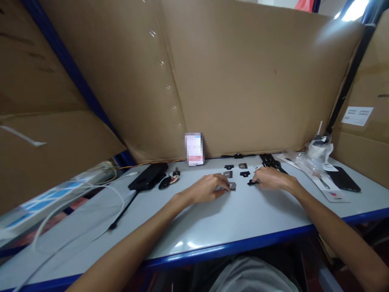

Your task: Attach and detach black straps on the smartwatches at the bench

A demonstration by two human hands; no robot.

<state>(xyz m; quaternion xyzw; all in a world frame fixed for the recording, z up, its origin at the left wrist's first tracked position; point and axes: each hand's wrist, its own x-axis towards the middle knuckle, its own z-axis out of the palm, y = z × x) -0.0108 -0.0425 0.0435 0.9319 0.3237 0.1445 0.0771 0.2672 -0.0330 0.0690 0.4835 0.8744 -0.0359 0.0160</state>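
Note:
My left hand [211,187] rests low over the table, its fingertips closed on the edge of a small grey metal plate [232,186]. To the right, my right hand [272,178] pinches a small black flat piece [251,183] at the tabletop. Just beyond the hands lie another grey plate with a hole [227,174] and a third grey plate [243,166]. Among them are a black piece [244,174] and one more black piece [229,167]. The curled fingers partly hide what each hand holds.
A phone [194,150] leans against the cardboard wall [237,81]. Left are a black power brick [148,177], keys [174,177] and white cables [121,194]. Black straps [270,162], plastic packaging [316,174], a dark phone [346,179] and a wrapped container [319,149] lie right.

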